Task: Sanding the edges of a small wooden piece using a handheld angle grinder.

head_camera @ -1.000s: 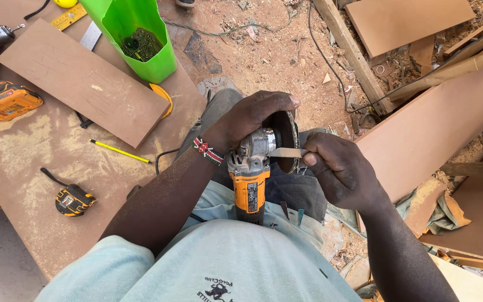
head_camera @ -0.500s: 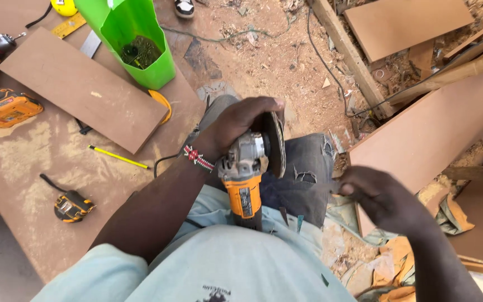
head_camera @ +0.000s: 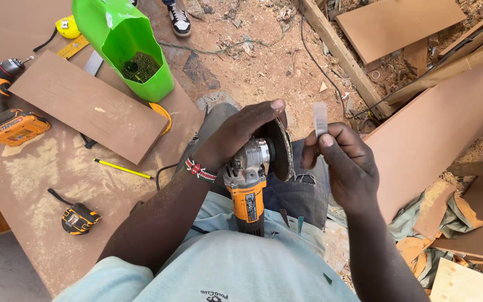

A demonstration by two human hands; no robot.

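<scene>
Over at the left edge of the brown board an orange cordless drill is parked, with a smaller brown offcut panel laid across the board and a green cut-open plastic container of what looks like screws (hard to be sure from this angle) stood at the far edge. A yellow pencil and a tape measure are left nearer the front edge, in the sawdust. Moving right, off the board and over the lap, the orange angle grinder is gripped by the left hand, fingers wrapped over the head and guard, fingertips reaching past the disc. Just right of the disc, a small flat grey metal strip is pinched upright by the right hand, thumb and fingertips clamped on its lower end, close to the disc but not touching. For a clean grind, the strip should probably be held lower down with a firmer pinch, the edge brought squarely and lightly to the disc face, and the left fingertips kept back behind the guard. Large brown panels are leaned at the far right.
</scene>
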